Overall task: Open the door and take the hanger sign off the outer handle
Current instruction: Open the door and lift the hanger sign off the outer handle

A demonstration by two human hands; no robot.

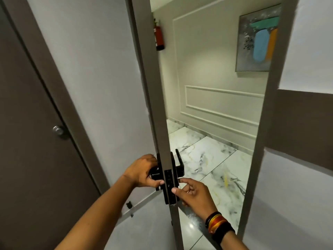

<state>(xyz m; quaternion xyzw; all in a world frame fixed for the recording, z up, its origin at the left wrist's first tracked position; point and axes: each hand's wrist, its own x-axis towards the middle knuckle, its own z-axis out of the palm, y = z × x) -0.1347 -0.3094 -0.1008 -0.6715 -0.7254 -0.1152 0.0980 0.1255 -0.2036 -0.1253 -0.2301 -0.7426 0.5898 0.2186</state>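
The grey-edged door (100,83) stands open, its edge (158,109) facing me. A black lock plate (169,188) runs down that edge. My left hand (142,171) is closed around the black inner handle (155,174). The black outer handle (180,164) sticks out on the corridor side. My right hand (193,193) is just below it, by the lock plate, fingers apart with the thumb on the plate and nothing held. No hanger sign shows on the outer handle from this angle.
A brown door with a metal knob (58,131) is at left. The door frame (261,123) is at right. Beyond lie a marble-tiled corridor floor (212,159), a panelled wall, a painting (257,38) and a red fire extinguisher (159,37).
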